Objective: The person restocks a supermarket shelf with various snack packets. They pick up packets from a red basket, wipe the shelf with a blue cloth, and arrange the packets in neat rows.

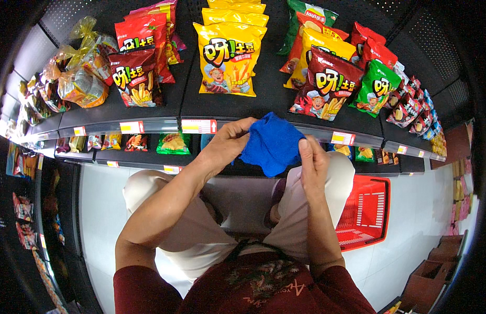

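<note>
Between my two hands hangs a blue cloth [271, 145], spread out above my lap. My left hand [232, 140] pinches its upper left edge between thumb and fingers. On the opposite side my right hand [313, 160] grips the cloth's right edge, thumb on top. Just beyond the cloth runs the front edge of a black store shelf [188, 108] with price tags. A row of yellow snack bags [231, 59] stands upright on that shelf. To the right of them is a dark red snack bag [327, 84], and to the left another dark red bag [134, 78].
A red plastic shopping basket [386, 214] sits on the pale tiled floor [103, 196] by my right knee. A lower shelf holds more packets, including a green one [173, 143]. Green snack bag [376, 88] and clear-wrapped bundles [82, 84] flank the upper shelf. Brown boxes [427, 274] stand at lower right.
</note>
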